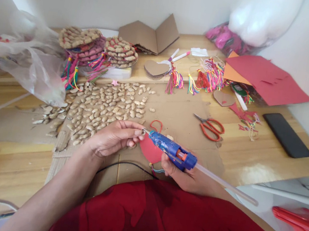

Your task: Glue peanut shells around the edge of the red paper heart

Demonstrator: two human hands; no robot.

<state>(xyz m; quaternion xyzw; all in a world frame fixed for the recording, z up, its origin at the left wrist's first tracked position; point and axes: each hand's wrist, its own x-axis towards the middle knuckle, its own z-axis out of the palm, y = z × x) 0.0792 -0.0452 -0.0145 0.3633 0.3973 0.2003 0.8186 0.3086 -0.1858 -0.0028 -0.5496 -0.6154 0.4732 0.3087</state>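
My right hand (180, 173) grips a blue hot glue gun (167, 145) with a long clear glue stick (226, 183) sticking out of its back. Its nozzle points left, at the fingertips of my left hand (119, 135). Those fingers pinch a small pale piece that looks like a peanut, mostly hidden. Beneath the gun lies a red heart-shaped piece (149, 150) with a red loop (156, 124) at its top and coloured threads (158, 170) at its lower end. Many loose peanuts (106, 101) spread over the cardboard (174, 105) to the left.
Orange-handled scissors (211, 128) and a black phone (287, 135) lie to the right. Behind are stacked peanut-covered pieces (120, 52), cardboard hearts (156, 69), colourful tassels (211, 74) and red sheets (271, 80). A plastic bag (29, 63) sits left. A black cord (128, 163) runs near my body.
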